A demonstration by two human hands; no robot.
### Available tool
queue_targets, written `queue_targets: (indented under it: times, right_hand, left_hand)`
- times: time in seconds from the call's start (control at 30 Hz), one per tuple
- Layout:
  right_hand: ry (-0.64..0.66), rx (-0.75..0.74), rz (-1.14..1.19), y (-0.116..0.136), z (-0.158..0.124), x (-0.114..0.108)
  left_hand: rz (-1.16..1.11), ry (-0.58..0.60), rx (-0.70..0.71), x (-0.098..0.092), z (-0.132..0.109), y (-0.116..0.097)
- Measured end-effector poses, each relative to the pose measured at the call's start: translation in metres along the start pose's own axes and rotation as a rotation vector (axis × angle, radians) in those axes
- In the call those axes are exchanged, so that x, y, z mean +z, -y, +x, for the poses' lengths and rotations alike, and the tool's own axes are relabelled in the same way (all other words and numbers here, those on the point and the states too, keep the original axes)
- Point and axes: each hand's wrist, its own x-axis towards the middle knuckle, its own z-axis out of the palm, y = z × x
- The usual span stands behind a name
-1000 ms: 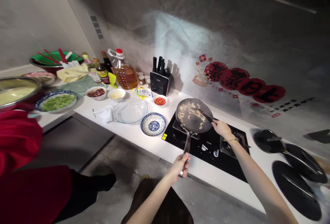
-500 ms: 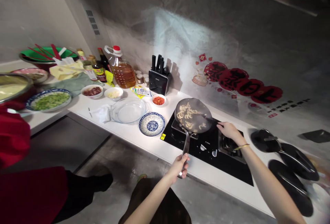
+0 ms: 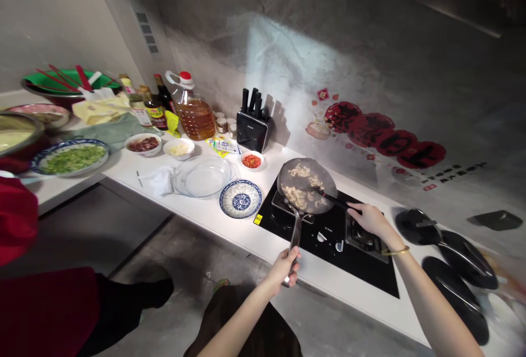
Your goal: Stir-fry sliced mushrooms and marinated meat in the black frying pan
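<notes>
A dark frying pan (image 3: 307, 176) with pale food pieces in it sits on the left burner of a black gas hob (image 3: 329, 236). My left hand (image 3: 284, 265) is closed round the end of the pan's long metal handle at the counter's front edge. My right hand (image 3: 368, 219) grips the dark handle of a spatula (image 3: 331, 199) whose blade rests among the food at the pan's right side.
Left of the hob stand a blue patterned plate (image 3: 240, 198), an empty glass dish (image 3: 202, 175), small bowls of chopped ingredients, an oil jug (image 3: 194, 112) and a knife block (image 3: 251, 125). Dark pans (image 3: 452, 261) lie at the right. A person in red (image 3: 24, 269) stands at the left.
My right hand and the spatula have drawn back to the right across the pan. The food has shifted toward the pan's near side. My left hand keeps its hold on the handle.
</notes>
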Motion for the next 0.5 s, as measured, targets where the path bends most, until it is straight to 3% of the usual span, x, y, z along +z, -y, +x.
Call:
queue_targets:
  times: [0.07, 0.17, 0.3, 0.4, 0.5]
  right_hand:
    - [0.037, -0.056, 0.029, 0.001, -0.007, 0.003]
    - [0.010, -0.075, 0.003, 0.025, 0.001, 0.019]
    - [-0.063, 0.058, -0.019, 0.054, 0.030, 0.037]
    - [-0.029, 0.138, 0.005, 0.035, 0.037, 0.029]
    - [0.033, 0.048, 0.056, -0.010, 0.019, 0.003]
  left_hand:
    - [0.002, 0.001, 0.000, 0.000, 0.000, 0.000]
    - [0.013, -0.006, -0.012, 0.000, -0.001, -0.001]
    - [0.018, -0.012, -0.003, -0.001, -0.001, -0.001]
    - [0.016, -0.006, 0.006, -0.001, 0.001, 0.000]
    - [0.009, 0.002, 0.014, 0.000, 0.001, 0.001]
